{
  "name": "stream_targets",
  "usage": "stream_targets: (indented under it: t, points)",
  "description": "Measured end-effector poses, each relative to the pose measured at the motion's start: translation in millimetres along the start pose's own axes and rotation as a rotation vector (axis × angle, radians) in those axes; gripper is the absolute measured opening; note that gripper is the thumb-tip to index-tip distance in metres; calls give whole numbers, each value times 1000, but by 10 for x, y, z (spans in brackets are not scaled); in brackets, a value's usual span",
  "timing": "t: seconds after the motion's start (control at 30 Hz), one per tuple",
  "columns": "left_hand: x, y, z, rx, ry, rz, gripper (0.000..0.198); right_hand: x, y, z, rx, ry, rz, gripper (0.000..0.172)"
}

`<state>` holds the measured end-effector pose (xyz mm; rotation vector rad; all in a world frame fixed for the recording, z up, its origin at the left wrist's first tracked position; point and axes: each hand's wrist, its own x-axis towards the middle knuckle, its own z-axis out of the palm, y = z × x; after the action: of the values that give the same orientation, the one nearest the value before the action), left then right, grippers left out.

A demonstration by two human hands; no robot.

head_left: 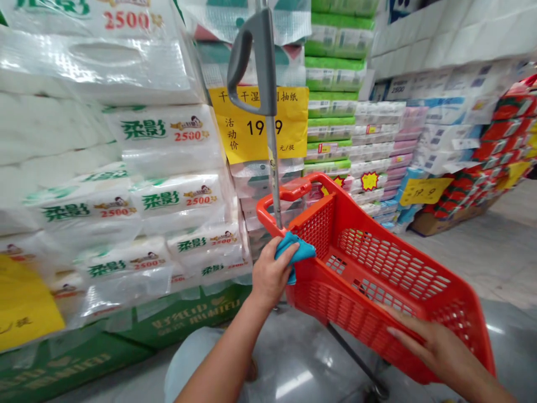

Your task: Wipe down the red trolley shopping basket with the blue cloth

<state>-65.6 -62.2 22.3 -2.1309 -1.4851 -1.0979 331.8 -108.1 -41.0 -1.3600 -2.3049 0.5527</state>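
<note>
My left hand [271,268] pinches a blue cloth [297,250] and presses it against the rim of a red plastic shopping cart [319,274], close to the handle end. My right hand [436,347] grips the near side rim farther along, fingers on the inner side and thumb outside. Slotted walls and a slotted floor form the cart's basket, and no goods show in it. A metal pole with a grey loop handle [268,67] rises beside the cart's red handle [289,193]. Whether it is fixed to the cart, I cannot tell.
Wrapped tissue packs [168,196] are stacked high at the left, above a green printed base [168,324]. A yellow price sign [260,126] hangs behind the pole. Green packs [335,73] and red packs [474,168] stand farther right. Grey shiny floor [293,364] lies below.
</note>
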Motion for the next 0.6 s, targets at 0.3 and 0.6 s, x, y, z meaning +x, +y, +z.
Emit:
stream_targets:
  t: [0.3,0.6]
  points:
    - [-50,-22,11,-83,-31,78,51,-175,360,-173,-198,212,50,49]
    - [-45,364,16,-203,-43,8,55,989,-890,215,-158,567,29,44]
